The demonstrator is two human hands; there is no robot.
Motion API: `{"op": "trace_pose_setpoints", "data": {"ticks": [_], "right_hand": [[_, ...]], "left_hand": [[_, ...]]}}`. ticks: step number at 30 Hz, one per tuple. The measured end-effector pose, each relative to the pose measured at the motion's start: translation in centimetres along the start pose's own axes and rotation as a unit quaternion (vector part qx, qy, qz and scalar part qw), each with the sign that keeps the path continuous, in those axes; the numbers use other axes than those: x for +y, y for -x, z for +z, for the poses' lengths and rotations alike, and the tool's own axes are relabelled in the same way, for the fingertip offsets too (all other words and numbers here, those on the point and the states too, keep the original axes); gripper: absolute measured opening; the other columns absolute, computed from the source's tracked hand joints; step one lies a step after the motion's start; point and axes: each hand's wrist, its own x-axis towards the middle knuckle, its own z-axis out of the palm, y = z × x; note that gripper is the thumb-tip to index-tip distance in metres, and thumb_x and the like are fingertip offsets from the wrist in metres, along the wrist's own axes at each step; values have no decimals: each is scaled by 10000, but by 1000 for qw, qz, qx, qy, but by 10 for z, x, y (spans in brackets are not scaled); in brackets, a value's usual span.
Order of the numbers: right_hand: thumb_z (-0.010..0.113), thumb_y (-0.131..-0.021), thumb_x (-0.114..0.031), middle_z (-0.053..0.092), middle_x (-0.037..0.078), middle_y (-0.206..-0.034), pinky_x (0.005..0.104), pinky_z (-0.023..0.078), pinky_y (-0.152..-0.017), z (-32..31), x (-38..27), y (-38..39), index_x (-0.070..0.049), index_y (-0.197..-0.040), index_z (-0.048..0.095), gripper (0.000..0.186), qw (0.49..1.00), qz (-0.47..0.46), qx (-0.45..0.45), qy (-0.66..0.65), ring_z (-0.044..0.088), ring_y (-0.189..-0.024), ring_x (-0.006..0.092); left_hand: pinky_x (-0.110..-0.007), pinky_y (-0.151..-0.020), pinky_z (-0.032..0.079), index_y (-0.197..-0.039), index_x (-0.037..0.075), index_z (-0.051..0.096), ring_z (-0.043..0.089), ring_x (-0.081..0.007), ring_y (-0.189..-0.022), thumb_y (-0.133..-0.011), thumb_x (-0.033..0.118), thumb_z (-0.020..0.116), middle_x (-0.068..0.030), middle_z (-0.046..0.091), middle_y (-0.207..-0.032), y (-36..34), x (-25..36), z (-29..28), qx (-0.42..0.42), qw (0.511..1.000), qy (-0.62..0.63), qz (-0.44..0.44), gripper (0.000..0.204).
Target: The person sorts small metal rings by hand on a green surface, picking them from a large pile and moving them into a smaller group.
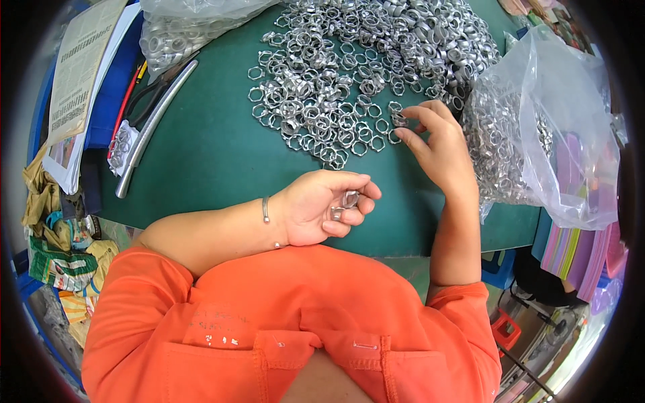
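Note:
My left hand [316, 205] rests palm up near the table's front edge, its fingers curled round a few small silver metal rings [350, 199]. A metal bracelet [266, 209] circles that wrist. At the right side of the loose pile, my right hand [440, 144] has its thumb and forefinger on either side of a silver metal ring [398, 119]; the other fingers are bent behind. The spread-out pile of rings [316, 101], many with a hexagonal outline, lies just beyond both hands.
The green tabletop [195, 148] carries a denser heap of rings [430, 40] at the back. A clear plastic bag of rings [497, 134] stands at right, another bag [175, 40] at back left. A curved silver strip [158, 124] and papers [84, 74] lie left. Coloured stacks [571, 248] are at right.

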Motion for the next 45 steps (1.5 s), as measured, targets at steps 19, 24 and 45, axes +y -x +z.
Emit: {"op": "trace_pose_setpoints", "data": {"ticks": [19, 24, 45], "right_hand": [[648, -768, -11, 612, 149, -839, 379, 503, -661, 13, 16, -4, 3, -860, 639, 93, 997, 66, 26, 26, 626, -720, 311], [636, -736, 8, 611, 141, -843, 376, 506, -662, 11, 15, -3, -24, -943, 625, 210, 997, 72, 11, 35, 626, -733, 312], [642, -804, -14, 558, 122, -941, 390, 495, -718, 1, -13, 3, -72, -1032, 628, 236, 992, -23, -115, 47, 599, -815, 322]], "left_hand": [[-203, -413, 338, -1042, 15, 608, 450, -108, -573, -987, 232, 433, -69, 595, -841, 2, -4, -1, -19, 1000, -8, -11, 285], [-213, -430, 351, -1038, 22, 606, 472, -109, -586, -984, 244, 442, -65, 592, -839, 3, -5, 0, -1, 1000, -23, 6, 282], [-215, -472, 415, -1131, 44, 571, 613, -139, -715, -992, 384, 400, -78, 631, -948, 1, -7, -7, -8, 1000, -22, -19, 405]]}}
